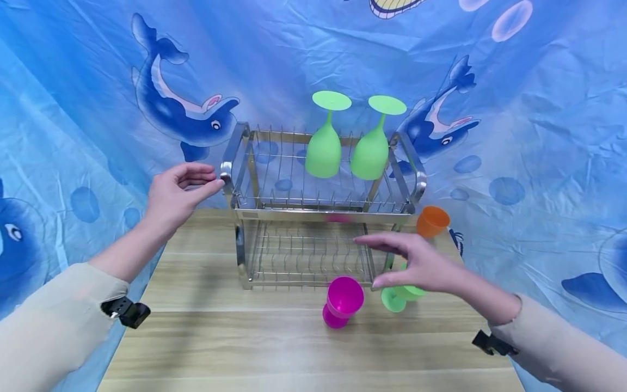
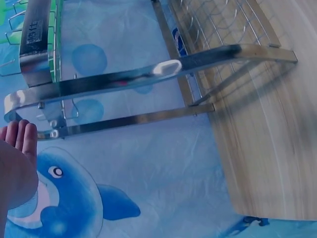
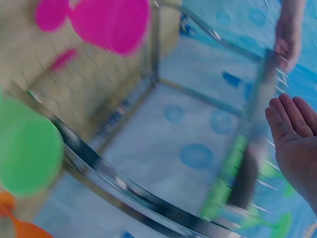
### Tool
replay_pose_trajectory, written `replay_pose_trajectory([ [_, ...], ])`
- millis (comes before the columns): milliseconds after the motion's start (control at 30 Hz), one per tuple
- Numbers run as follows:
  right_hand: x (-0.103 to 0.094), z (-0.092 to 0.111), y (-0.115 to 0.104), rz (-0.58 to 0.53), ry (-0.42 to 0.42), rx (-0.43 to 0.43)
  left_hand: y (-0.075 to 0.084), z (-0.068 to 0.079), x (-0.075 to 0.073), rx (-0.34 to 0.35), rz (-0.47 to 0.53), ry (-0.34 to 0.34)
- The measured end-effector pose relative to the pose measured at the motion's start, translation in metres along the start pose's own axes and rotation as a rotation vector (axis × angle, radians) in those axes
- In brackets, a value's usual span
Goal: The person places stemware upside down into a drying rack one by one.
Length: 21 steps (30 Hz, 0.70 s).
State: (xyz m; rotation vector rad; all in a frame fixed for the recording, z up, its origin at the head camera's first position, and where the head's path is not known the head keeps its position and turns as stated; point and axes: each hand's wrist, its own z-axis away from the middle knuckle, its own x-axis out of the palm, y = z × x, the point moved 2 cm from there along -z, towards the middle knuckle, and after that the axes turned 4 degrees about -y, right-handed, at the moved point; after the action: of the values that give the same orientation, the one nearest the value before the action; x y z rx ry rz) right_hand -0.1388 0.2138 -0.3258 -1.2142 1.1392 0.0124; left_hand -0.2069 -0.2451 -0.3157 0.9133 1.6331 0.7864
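Observation:
A two-tier metal dish rack (image 1: 323,216) stands on the table. My left hand (image 1: 178,190) is at its upper left corner, fingers loosely bent, the thumb tip by the side rail; whether it touches is unclear. My right hand (image 1: 416,261) hovers in front of the rack's lower right side, thumb and fingers spread apart, holding nothing. Below it, a green goblet (image 1: 393,299) stands partly hidden. Left of that hand is an upright magenta goblet (image 1: 345,296). Two green goblets, one on the left (image 1: 324,151) and one on the right (image 1: 370,154), sit upside down on the top tier.
An orange goblet (image 1: 433,220) stands beyond the rack's right side. The lower tier (image 1: 308,256) is a wire shelf close to the wooden table (image 1: 235,348). A blue cloth printed with dolphins (image 1: 284,60) hangs behind and along both sides.

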Motion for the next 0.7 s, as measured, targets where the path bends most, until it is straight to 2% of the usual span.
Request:
replay_pose_trajectory([
  [167,0.033,0.006,0.024,0.019,-0.022,0.110,-0.005,0.011,-0.012,0.013,-0.020,-0.008],
  [300,0.053,0.008,0.046,0.089,-0.004,0.170,-0.011,0.021,-0.018,0.013,-0.021,-0.023],
  [433,0.070,0.009,0.067,0.135,0.007,0.200,-0.021,0.031,-0.023,0.011,-0.025,-0.033],
  [700,0.099,0.008,0.102,0.097,0.008,0.221,-0.045,0.050,-0.025,0.022,0.005,-0.061],
])
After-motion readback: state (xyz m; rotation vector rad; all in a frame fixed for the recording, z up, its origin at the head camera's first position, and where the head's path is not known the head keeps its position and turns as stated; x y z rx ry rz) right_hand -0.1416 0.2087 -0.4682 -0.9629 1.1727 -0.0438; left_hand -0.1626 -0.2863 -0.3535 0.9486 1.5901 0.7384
